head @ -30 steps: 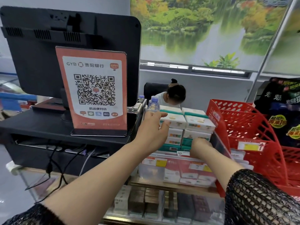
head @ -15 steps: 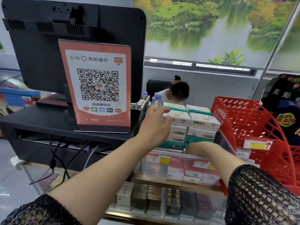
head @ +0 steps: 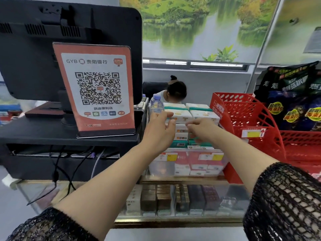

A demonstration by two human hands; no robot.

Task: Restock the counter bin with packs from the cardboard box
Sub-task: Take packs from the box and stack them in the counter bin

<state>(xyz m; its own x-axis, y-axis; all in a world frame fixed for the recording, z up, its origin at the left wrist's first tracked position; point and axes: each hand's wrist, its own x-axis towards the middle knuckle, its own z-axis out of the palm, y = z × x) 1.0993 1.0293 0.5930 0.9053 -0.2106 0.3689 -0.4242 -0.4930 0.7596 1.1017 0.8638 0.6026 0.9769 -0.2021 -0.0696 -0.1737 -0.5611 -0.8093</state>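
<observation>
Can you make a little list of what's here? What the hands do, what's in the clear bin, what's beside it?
Left hand: rests against the stacked packs, at their left front
Right hand: fingers curled before the same stack; unclear if holding a pack
Clear bin: on the glass counter, packs inside, more stacked above its front wall
Red basket: right of the bin
QR sign: left, before the black monitor
Water bottle: behind the left hand
Cardboard box: not in view

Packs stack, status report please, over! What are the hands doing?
Left hand touching the stacked packs, left side. Right hand curled at their front, grip unclear. Water bottle close behind. Over.
</observation>
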